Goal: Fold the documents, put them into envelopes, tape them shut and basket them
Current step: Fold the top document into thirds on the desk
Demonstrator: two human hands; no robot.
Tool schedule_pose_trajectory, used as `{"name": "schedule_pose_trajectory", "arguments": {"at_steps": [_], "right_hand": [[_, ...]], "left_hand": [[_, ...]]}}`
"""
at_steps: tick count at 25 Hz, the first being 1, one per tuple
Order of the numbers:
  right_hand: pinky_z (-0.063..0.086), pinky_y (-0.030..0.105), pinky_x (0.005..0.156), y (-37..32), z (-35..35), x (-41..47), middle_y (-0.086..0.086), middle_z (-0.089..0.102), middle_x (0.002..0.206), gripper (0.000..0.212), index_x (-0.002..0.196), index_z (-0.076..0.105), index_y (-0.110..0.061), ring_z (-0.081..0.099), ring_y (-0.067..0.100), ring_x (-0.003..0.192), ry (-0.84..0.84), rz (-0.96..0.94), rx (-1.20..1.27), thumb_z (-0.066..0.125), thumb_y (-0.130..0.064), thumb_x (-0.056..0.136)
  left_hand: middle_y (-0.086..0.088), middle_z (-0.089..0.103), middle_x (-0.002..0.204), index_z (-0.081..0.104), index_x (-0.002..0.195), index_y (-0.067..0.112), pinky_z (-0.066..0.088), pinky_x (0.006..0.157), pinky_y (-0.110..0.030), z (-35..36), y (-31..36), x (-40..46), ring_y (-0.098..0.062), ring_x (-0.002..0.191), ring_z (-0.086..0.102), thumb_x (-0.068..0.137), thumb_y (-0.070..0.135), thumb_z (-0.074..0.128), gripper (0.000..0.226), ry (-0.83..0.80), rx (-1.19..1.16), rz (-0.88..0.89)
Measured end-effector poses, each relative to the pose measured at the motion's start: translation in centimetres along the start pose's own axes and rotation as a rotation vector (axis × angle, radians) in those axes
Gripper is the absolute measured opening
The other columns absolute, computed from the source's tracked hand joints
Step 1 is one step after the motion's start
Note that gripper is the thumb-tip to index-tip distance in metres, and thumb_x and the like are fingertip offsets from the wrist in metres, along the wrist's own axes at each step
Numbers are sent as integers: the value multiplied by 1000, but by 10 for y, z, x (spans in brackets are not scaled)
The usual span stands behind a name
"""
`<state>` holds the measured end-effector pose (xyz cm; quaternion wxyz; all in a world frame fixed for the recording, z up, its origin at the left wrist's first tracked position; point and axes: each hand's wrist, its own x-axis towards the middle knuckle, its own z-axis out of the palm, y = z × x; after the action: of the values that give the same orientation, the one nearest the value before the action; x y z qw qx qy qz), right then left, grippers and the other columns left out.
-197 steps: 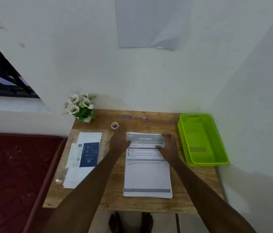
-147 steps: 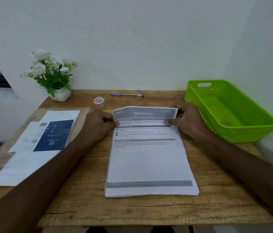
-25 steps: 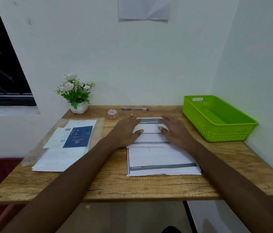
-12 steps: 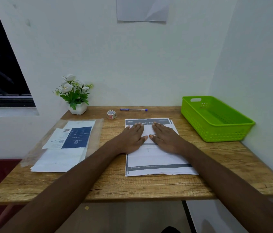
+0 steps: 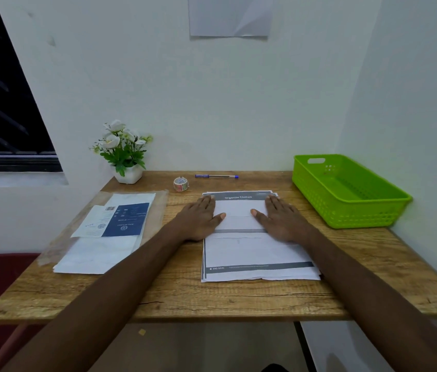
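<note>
Docs: folded sheet lies on top of doc stack, counter centre, fold at far end, 12 o'clock from person.
L hand: flat, fingers straight, pressing folded sheet's L edge; grip not closed on anything.
R hand: same, flat on R edge, thumb inward; holds nothing.
Handling: paper looks light, thin, floppy, slides easily on sheets below; likely creases well under flat palms. Best taken by pinching near edge or corners w/ one hand pinning the stack.
Envelopes: pile at 9 o'clock of docs, partly on clear plastic; count can't tell.
Tape: 1 roll, 11 o'clock of docs.
Basket: 1, green, 2 o'clock, looks empty.
Pen: 1, 12 o'clock.
Plant: 1 pot, far L corner.
Stack count: several sheets, exact no. unclear.
</note>
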<state>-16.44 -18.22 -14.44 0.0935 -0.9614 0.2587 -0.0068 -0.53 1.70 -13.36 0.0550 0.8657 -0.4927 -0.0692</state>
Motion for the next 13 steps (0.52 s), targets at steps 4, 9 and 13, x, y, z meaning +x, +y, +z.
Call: {"name": "schedule_pose_trajectory", "arguments": {"at_steps": [4, 9, 13], "right_hand": [[23, 45, 120, 15, -12, 7, 12, 29, 163, 63, 152, 37, -8, 26, 27, 150, 94, -52, 104, 45, -49, 104], [47, 43, 103, 34, -22, 11, 7, 61, 131, 62, 129, 62, -9, 57, 25, 120, 208, -45, 431, 85, -35, 78], [49, 43, 103, 39, -22, 13, 3, 64, 124, 60, 123, 65, -12, 60, 24, 116, 196, -55, 566, 91, -27, 71]], "left_hand": [[-8, 35, 163, 33, 156, 11, 27, 117, -33, -8, -12, -4, -23, 147, 34, 105, 44, 47, 62, 162, -210, 11], [-5, 54, 142, 50, 146, 16, 43, 106, -35, -20, -25, -2, -19, 125, 51, 88, 46, 75, 70, 191, -371, -9], [0, 57, 133, 57, 139, 21, 46, 99, -30, -20, -33, -2, -14, 117, 53, 82, 48, 80, 68, 202, -422, -24]]}}
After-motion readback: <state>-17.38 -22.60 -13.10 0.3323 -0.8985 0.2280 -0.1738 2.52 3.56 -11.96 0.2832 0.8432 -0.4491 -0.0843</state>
